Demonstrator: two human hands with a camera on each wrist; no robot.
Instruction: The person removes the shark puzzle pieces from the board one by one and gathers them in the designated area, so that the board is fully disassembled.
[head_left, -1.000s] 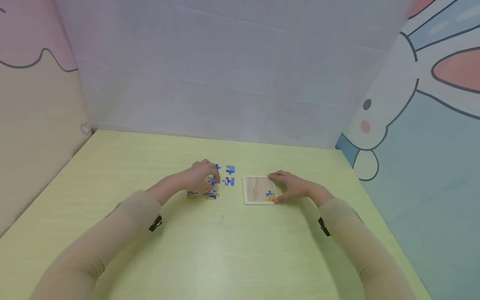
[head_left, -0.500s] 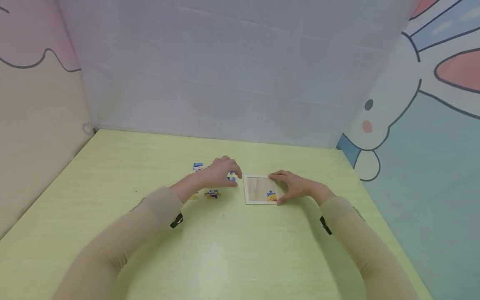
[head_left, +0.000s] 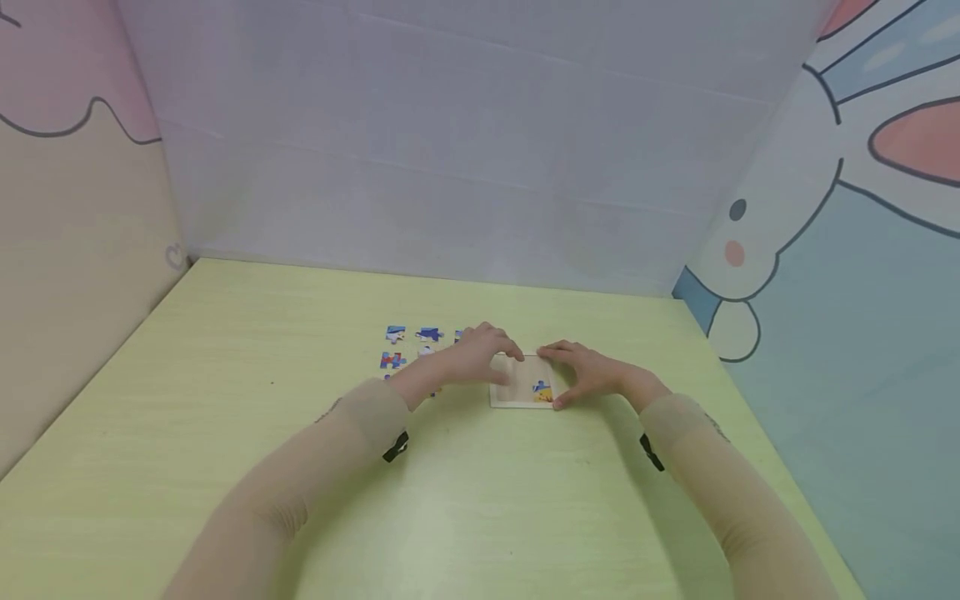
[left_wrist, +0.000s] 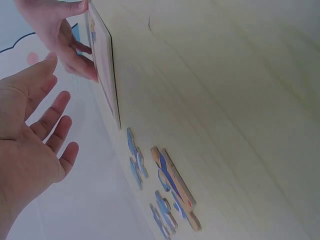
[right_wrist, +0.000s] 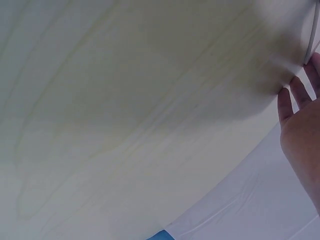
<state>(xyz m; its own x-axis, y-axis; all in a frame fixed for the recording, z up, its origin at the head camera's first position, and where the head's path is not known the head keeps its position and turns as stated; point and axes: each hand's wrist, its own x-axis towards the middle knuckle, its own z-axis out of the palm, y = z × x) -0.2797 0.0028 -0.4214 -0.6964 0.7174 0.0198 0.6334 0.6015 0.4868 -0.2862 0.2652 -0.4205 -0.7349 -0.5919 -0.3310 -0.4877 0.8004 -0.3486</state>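
Observation:
My left hand (head_left: 480,354) is over the left part of a wooden puzzle frame (head_left: 517,405), thumb and fingers apart. In the left wrist view the left hand (left_wrist: 35,120) shows no piece between its fingers. One yellow and blue jigsaw piece (head_left: 542,392) lies inside the frame at its near right corner. At the frame's right side my right hand (head_left: 592,371) holds it, thumb at the near corner and fingers at the far one. In the right wrist view, only part of the right hand (right_wrist: 305,115) shows at the frame's edge.
Several loose jigsaw pieces (head_left: 392,360) lie in rows on the pale yellow table (head_left: 465,500) left of the frame; my left arm covers some. A white wall (head_left: 450,167) stands behind, and a wall with a rabbit picture (head_left: 757,225) is on the right.
My left hand has moved right, from over the loose pieces to over the frame, uncovering pieces at the left. The right hand and the frame stay in place.

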